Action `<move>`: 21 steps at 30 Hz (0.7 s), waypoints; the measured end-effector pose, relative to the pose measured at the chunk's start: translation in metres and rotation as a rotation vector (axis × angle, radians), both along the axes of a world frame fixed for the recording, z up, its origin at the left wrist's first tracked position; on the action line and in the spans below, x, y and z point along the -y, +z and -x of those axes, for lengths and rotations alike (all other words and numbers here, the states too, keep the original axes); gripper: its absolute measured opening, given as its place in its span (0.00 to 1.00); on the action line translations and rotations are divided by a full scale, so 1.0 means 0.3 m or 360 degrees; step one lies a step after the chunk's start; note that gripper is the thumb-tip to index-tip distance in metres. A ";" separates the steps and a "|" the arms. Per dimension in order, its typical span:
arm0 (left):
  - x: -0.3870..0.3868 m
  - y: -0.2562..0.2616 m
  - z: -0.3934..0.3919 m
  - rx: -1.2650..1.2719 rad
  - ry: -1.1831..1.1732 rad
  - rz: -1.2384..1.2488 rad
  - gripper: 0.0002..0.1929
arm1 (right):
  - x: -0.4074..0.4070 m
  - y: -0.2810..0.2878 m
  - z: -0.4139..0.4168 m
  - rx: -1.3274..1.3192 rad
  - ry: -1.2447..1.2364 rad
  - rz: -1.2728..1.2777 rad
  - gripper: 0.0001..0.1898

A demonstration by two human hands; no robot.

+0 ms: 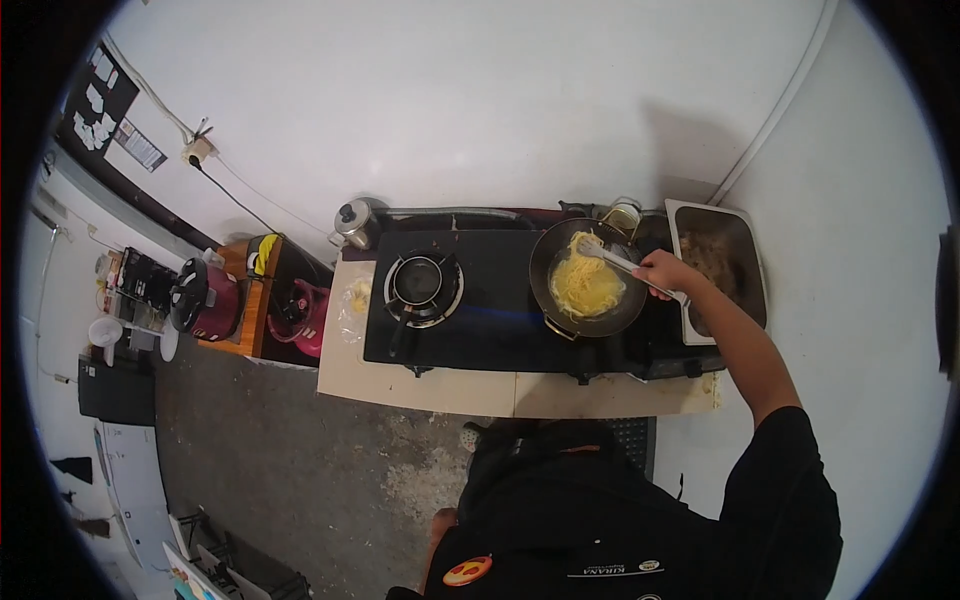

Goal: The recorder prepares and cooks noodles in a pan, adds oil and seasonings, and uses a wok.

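Observation:
My right hand is closed around metal tongs, held over the right side of a wide wok. The tongs' tip touches yellow noodles, which lie heaped in pale yellow liquid in the wok. The wok has small brass-coloured loop handles and sits at the right part of a black gas stove. My left hand shows only in part beside my body, low in the view; its fingers are hidden.
A small black pan rests on the left burner. Right of the wok stands a deep steel food pan with brownish contents. A lidded metal pot, a jar and a plastic bag surround the stove. Further left is a pink gas cylinder.

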State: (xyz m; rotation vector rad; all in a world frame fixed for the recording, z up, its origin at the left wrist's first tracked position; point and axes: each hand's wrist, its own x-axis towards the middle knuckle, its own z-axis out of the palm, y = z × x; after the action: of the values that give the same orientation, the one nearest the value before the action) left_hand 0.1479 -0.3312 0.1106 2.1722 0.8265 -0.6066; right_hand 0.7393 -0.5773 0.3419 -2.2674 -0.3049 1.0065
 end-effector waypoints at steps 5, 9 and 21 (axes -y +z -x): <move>0.021 0.082 -0.089 -0.0193 0.0875 0.0235 0.10 | -0.001 0.093 0.067 0.1062 0.0914 0.1041 0.18; 0.033 0.164 -0.135 -0.0350 0.1047 0.0214 0.11 | -0.046 0.209 0.117 0.1028 0.0892 0.1215 0.16; 0.020 0.040 -0.052 -0.0268 0.0321 -0.0074 0.11 | -0.086 -0.121 0.094 0.1890 0.0972 0.0808 0.04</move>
State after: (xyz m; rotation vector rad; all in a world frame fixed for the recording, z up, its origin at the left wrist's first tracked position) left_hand 0.1635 -0.3372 0.1224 2.0663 1.1437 -0.6795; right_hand 0.7112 -0.5515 0.3055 -3.0908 -1.4137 -0.2220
